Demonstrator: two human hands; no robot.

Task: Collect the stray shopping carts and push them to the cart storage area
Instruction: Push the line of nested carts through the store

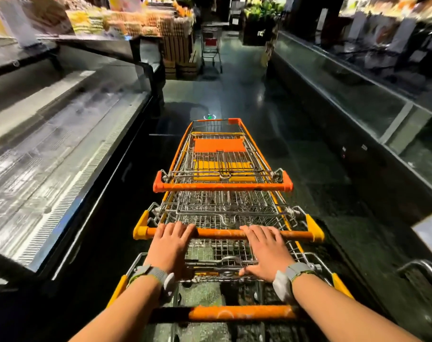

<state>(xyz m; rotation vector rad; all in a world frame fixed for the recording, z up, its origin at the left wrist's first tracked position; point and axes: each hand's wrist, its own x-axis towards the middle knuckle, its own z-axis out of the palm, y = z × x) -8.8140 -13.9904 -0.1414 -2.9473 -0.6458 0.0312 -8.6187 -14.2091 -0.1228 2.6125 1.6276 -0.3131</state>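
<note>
Three wire shopping carts with orange handles are nested in a row in front of me. The front cart [218, 149] points down the aisle. The middle cart's handle [222, 233] lies under both my hands. My left hand [169, 245] rests over its left part with the fingers curled on the bar. My right hand [266, 250] lies on its right part, fingers spread over the bar. The nearest cart's handle [242, 312] sits below my wrists, untouched. A stray red-trimmed cart [212, 48] stands alone far down the aisle.
A long open chest freezer [69, 149] lines the left side. A glass-fronted counter [372, 114] runs along the right. Wooden crates of produce [178, 53] stand at the aisle's far left end, beside the stray cart. The dark shiny floor [249, 95] stretches ahead.
</note>
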